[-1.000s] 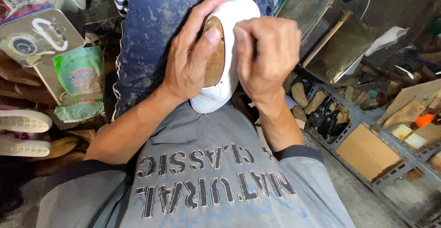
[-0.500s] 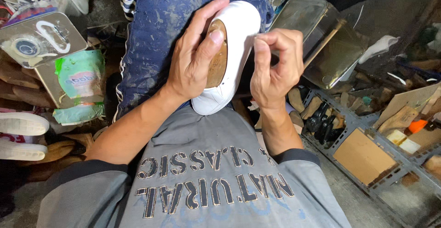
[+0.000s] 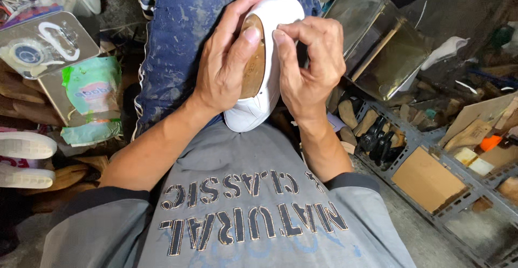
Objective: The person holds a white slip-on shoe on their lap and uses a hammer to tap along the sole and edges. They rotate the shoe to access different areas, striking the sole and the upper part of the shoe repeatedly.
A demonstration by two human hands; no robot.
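Observation:
A white shoe upper (image 3: 268,92) stretched over a brown wooden last (image 3: 252,63) rests bottom-up on my lap, against my blue stained trousers (image 3: 172,46). My left hand (image 3: 224,65) wraps the left side of the shoe, thumb pressing on the wooden bottom near the toe. My right hand (image 3: 310,65) grips the right edge, its fingertips pinching the white leather over the rim of the last, close to my left thumb.
A shiny metal tin lid (image 3: 43,44) and a green-and-white bag (image 3: 94,98) lie at the left, above white soles (image 3: 24,157). At the right stand a metal box (image 3: 377,46) and a grey rack (image 3: 431,176) holding wooden lasts and cardboard.
My right hand has shifted its grip along the shoe's right edge, from covering the side to pinching the leather near the toe. The left hand stays on the last.

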